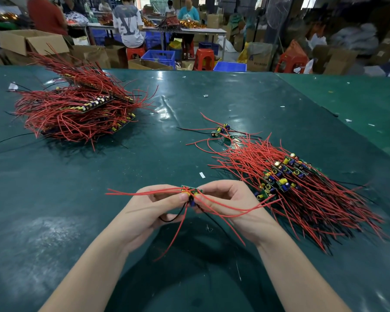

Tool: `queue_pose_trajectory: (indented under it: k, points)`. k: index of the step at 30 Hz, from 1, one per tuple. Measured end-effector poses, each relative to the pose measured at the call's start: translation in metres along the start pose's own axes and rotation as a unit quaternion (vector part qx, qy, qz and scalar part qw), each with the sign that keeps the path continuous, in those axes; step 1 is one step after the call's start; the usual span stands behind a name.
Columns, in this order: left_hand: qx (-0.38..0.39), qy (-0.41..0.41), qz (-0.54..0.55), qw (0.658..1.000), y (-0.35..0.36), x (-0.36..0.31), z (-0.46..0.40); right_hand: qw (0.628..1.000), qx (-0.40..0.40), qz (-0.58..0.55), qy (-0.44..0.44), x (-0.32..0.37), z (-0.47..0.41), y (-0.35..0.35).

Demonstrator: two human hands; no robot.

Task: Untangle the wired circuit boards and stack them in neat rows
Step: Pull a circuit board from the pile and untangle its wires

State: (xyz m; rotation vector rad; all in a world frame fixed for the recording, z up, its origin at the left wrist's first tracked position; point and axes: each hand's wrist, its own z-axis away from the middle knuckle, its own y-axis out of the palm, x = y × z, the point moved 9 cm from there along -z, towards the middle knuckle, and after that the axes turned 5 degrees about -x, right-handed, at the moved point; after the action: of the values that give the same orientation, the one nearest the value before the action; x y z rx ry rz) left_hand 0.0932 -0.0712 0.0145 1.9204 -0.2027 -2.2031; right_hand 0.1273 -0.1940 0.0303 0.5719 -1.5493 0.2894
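Both my hands hold a small green circuit board [190,190] with yellow and blue parts, just above the green table [144,158]. My left hand [153,206] pinches its left side and my right hand [225,199] pinches its right side. Red and black wires fan out from the board to both sides and down toward me. A laid-out stack of boards with red wires [286,176] lies to the right of my right hand. A tangled heap of wired boards [77,111] sits at the far left.
A few loose boards [221,130] lie beyond the right stack. Small white scraps [202,175] dot the table. Past the far table edge are cardboard boxes, blue crates [160,57], red stools and several seated people at another table.
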Motion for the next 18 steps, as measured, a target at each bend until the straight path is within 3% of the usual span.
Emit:
queue_pose_trajectory:
  k: [10, 12, 15, 18]
  points:
    - [0.018, -0.069, 0.052, 0.996, 0.001, 0.012, -0.001, 0.997, 0.043, -0.065, 0.008, 0.007, 0.004, 0.006]
    - [0.007, -0.066, 0.061, 0.996, -0.002, 0.011, -0.003, 0.995, 0.022, -0.097, 0.013, 0.008, 0.002, 0.003]
    - [-0.068, -0.032, 0.070, 0.995, -0.018, 0.007, -0.011, 0.991, -0.054, -0.117, 0.031, 0.002, -0.003, -0.011]
    - [-0.203, 0.067, -0.096, 0.972, -0.048, -0.006, -0.013, 0.985, -0.105, -0.130, 0.042, -0.004, -0.005, -0.024]
